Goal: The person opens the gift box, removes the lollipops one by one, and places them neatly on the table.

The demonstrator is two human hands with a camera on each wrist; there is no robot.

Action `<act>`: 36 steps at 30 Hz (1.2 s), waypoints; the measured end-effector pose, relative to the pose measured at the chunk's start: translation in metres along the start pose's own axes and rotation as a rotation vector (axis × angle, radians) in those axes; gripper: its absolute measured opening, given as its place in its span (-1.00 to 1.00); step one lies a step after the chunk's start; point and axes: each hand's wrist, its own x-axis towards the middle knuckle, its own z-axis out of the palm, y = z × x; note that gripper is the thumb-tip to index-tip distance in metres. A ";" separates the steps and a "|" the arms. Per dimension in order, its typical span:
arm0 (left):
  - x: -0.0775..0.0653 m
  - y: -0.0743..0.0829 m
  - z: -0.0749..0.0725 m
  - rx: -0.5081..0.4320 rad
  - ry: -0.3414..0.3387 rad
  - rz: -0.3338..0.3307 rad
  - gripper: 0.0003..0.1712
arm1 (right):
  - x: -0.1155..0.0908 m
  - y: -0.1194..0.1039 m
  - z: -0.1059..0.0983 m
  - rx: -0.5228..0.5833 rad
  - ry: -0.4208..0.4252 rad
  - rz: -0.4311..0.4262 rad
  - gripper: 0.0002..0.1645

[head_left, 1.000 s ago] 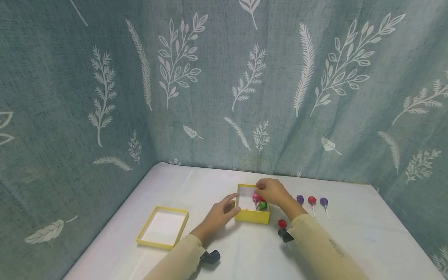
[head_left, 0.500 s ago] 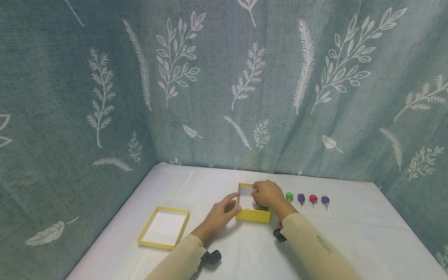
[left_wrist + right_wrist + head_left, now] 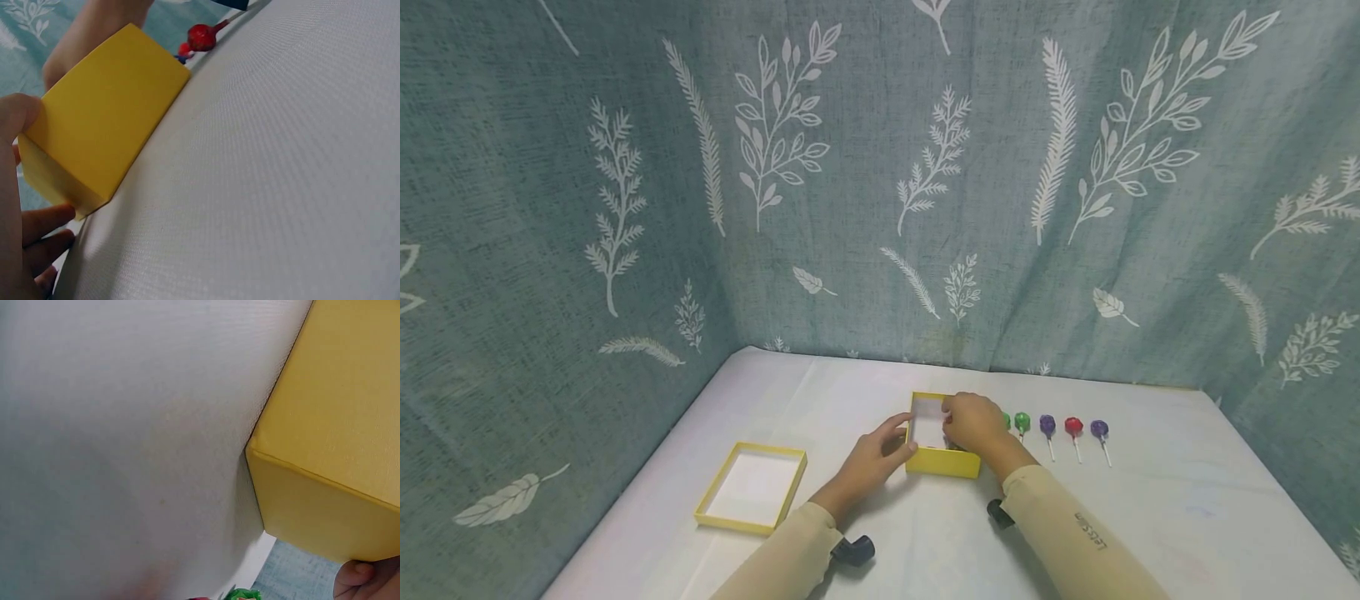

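Note:
A yellow open-topped box (image 3: pixel 943 462) stands on the white table. My left hand (image 3: pixel 872 454) holds it at its left side; in the left wrist view the thumb lies on the top edge and the fingers touch the left wall. My right hand (image 3: pixel 977 423) reaches over the right part of the box, fingertips down inside; whether they hold anything is hidden. What lies under that hand in the box is mostly covered. In the right wrist view, fingertips (image 3: pixel 359 578) touch the box's yellow wall (image 3: pixel 325 506).
Right of the box lie lollipops in a row: a green lollipop (image 3: pixel 1022 422), a purple lollipop (image 3: pixel 1047 425), a red lollipop (image 3: pixel 1073 427) and others. Another red lollipop (image 3: pixel 201 37) lies near the right wrist. The yellow-rimmed lid (image 3: pixel 751 487) lies at left. A patterned curtain (image 3: pixel 865 183) stands behind.
The right hand has lowered into the box and shifted slightly left, then a little back right, covering the lollipops inside that were visible before. The left hand has stayed at the box.

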 end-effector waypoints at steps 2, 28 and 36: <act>0.000 0.000 0.000 0.000 0.003 0.009 -0.37 | 0.000 0.000 0.000 -0.011 0.004 -0.013 -0.77; -0.001 0.004 -0.002 -0.007 -0.009 -0.021 -0.38 | -0.001 -0.003 0.000 -0.035 -0.066 -0.045 -0.86; -0.001 0.002 -0.002 -0.011 -0.007 -0.001 -0.39 | -0.001 -0.002 -0.003 0.080 -0.089 0.016 -0.82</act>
